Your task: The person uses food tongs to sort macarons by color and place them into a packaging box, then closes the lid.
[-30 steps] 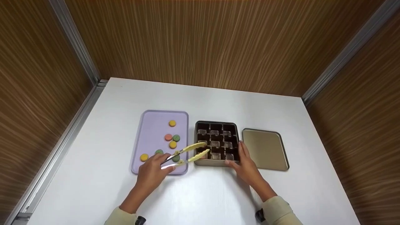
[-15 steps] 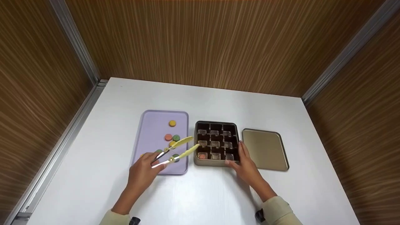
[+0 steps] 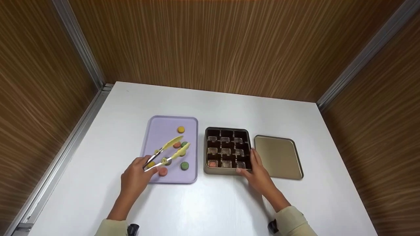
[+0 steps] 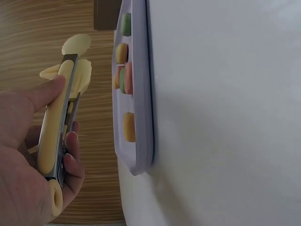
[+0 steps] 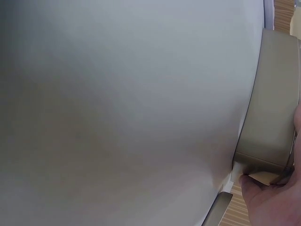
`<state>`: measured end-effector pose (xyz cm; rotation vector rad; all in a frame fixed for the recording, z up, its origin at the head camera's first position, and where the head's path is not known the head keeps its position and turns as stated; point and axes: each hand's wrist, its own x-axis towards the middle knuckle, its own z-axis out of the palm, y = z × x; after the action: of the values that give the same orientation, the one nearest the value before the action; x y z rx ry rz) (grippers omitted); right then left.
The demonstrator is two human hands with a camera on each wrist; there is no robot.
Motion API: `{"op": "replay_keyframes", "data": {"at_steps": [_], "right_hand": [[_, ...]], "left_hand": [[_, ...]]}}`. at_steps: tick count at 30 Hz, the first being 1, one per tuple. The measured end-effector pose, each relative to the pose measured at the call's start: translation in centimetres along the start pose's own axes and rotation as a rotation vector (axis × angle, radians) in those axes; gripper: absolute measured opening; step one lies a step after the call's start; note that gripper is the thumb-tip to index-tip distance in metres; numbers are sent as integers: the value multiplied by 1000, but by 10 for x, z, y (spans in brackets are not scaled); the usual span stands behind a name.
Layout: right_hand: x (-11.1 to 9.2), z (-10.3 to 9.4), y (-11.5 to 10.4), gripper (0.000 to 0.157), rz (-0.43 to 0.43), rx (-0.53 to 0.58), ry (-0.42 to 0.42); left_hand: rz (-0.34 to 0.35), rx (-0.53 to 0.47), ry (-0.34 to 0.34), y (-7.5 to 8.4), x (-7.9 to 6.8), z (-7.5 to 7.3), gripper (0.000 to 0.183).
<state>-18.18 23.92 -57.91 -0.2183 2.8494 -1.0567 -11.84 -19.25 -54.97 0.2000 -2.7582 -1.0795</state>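
Yellow-tipped tongs [image 3: 171, 143], lower left of frame, are gripped by the left hand [image 3: 135, 177]; the right hand [image 3: 260, 176] grips the compartmented tin [image 3: 223, 170], centre.

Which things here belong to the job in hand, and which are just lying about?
In use: tongs, in the left hand; coloured discs; purple tray; divided box, held by the right hand.
Apparently idle: bronze lid, held by neither hand.

A white table [image 3: 210, 203] carries a purple tray [image 3: 164, 126], a divided tin [image 3: 221, 171] and a lid [image 3: 279, 157].
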Motion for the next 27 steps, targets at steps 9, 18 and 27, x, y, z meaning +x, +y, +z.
{"op": "replay_keyframes", "data": {"at_steps": [9, 18, 27], "right_hand": [[-1, 0, -1, 112, -4, 1, -2], [-1, 0, -1, 110, -11, 7, 10], [-1, 0, -1, 108, -10, 4, 16]], "left_hand": [[-46, 16, -1, -19, 8, -5, 61], [-60, 34, -21, -25, 12, -5, 61], [-40, 65, -15, -28, 14, -4, 60]]}}
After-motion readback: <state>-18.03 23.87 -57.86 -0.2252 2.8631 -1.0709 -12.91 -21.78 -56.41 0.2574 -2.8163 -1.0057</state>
